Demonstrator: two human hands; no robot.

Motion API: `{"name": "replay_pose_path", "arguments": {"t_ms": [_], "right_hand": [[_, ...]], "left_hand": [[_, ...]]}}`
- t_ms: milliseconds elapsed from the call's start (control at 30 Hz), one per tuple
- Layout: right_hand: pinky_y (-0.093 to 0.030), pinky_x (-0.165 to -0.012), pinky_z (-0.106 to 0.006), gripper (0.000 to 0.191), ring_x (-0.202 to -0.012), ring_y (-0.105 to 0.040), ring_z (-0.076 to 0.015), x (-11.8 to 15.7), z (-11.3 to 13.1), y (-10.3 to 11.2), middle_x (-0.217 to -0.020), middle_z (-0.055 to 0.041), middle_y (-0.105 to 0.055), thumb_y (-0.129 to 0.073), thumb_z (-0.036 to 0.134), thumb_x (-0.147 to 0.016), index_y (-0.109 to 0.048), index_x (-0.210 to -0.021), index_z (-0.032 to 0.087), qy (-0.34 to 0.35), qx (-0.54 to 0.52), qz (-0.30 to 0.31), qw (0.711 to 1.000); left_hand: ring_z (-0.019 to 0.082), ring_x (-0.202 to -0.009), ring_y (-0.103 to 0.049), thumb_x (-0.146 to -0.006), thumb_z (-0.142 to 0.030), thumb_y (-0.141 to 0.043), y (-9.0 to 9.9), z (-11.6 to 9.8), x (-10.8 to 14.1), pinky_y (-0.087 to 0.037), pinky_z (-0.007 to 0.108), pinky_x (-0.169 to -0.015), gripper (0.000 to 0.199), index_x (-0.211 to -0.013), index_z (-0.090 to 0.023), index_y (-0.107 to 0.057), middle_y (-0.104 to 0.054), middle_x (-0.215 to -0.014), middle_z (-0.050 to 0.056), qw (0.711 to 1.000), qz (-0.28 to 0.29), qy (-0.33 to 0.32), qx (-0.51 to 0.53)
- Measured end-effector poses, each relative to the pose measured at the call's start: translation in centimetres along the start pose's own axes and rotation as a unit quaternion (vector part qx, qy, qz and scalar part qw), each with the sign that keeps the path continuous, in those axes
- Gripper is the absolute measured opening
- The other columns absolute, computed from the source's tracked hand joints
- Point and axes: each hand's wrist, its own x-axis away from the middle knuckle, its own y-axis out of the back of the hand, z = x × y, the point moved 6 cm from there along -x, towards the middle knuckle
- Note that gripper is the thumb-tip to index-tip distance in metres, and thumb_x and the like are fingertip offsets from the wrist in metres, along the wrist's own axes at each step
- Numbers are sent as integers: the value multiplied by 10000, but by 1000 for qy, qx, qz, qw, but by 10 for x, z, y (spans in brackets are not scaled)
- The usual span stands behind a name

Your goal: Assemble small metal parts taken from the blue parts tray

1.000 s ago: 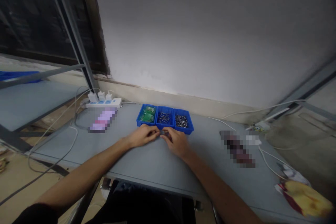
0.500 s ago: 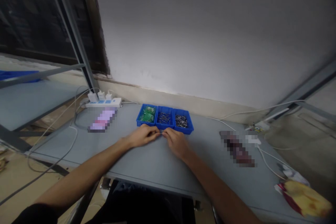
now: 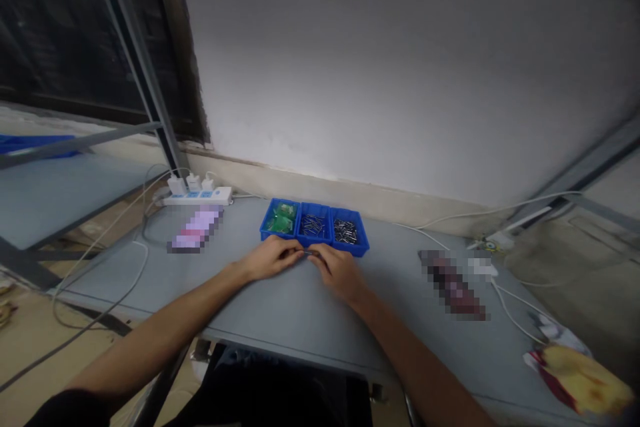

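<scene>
Silvery and thin, a small metal piece (image 3: 309,253) sits between the person's two hands, just in front of the middle of a blue plastic three-compartment tray (image 3: 315,204). Both hands are closed into a pinch on it: the left hand (image 3: 270,259) comes in from the left, the right hand (image 3: 337,272) from the right, with their fingertips almost meeting. The piece is too small to make out clearly.

The tray stands on a grey workbench (image 3: 280,310). Its left compartment holds green parts (image 3: 280,219), the middle one thin metal pins (image 3: 313,225), and the right one short dark metal pieces (image 3: 345,231).

Further left, a white power strip (image 3: 197,197) carries white plug adapters (image 3: 183,182), with white cables (image 3: 145,267) trailing off the bench. Two pixelated patches (image 3: 196,229) (image 3: 453,284) lie on the bench, unreadable, and no writing can be read anywhere. A crumpled yellow-and-red packet (image 3: 580,380) sits at the far right corner.
</scene>
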Motion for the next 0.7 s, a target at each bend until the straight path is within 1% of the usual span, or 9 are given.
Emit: {"name": "replay_pose_path", "arguments": {"t_ms": [100,167,233,367,467,533,600,667,700], "right_hand": [[-498,-804,-290,250,-888,-698,-184,-1,-1,14,-979,-46,-734,-443,361,-1045,-648,-1107,233,-7,-12,-27,1000],[-498,-784,-289,240,-858,-692,-184,-2,-2,19,-934,-44,-723,-471,369,-1034,-643,-1120,225,-4,-12,-32,999],[-495,-768,-287,243,-850,-686,-186,-1,-1,17,-925,-46,-716,-494,381,-1025,-644,-1127,218,9,3,-20,1000],[-483,-757,-270,262,-858,-680,-172,1,0,5,-961,-44,-721,-439,363,-1049,-666,-1049,231,27,35,6,999],[-481,-773,-270,284,-853,-677,-170,-1,0,7,-937,-45,-718,-412,339,-1056,-674,-1026,233,24,41,-7,999],[-480,-797,-275,279,-868,-675,-177,-6,-4,17,-940,-55,-714,-422,333,-1050,-680,-1024,230,6,45,-45,998],[-478,-824,-283,275,-893,-671,-187,-16,-13,30,-966,-69,-710,-435,334,-1041,-685,-1030,222,-33,49,-98,993],[-481,-846,-302,280,-907,-667,-201,-28,-26,41,-989,-79,-708,-438,348,-1035,-681,-1069,214,-77,54,-124,988],[-486,-854,-317,285,-906,-666,-209,-36,-32,43,-990,-81,-710,-448,367,-1027,-676,-1098,211,-92,54,-114,988]], "left_hand": [[128,-659,-555,-1010,-381,-476,2,2,0,-386,237,-650,300,-974,-177,-693,-658,-746,10,1000,-10,1,0],[131,-669,-568,-1010,-380,-481,2,3,0,-394,239,-659,298,-1009,-183,-704,-680,-781,19,1000,-17,1,-4],[131,-673,-576,-1011,-380,-484,1,3,0,-398,241,-665,301,-1030,-187,-713,-691,-794,22,1000,-18,-1,-9],[128,-671,-581,-1013,-394,-488,-2,1,-1,-397,237,-663,311,-1064,-194,-720,-702,-802,18,1000,-8,-1,-13],[131,-686,-585,-1018,-413,-478,5,1,0,-396,237,-672,335,-1029,-189,-728,-700,-797,16,1000,-14,3,-15],[134,-687,-581,-1022,-425,-464,15,5,1,-392,238,-672,367,-983,-181,-735,-691,-778,17,999,-26,13,-29],[126,-616,-547,-1012,-446,-478,25,12,2,-375,234,-626,372,-981,-182,-739,-658,-702,4,997,-32,32,-57],[129,-591,-547,-991,-421,-518,27,18,3,-370,232,-606,315,-1044,-201,-737,-654,-679,-2,995,7,42,-93],[135,-600,-561,-982,-394,-532,26,21,4,-377,234,-609,287,-1063,-208,-735,-665,-693,2,992,29,43,-113]]}}
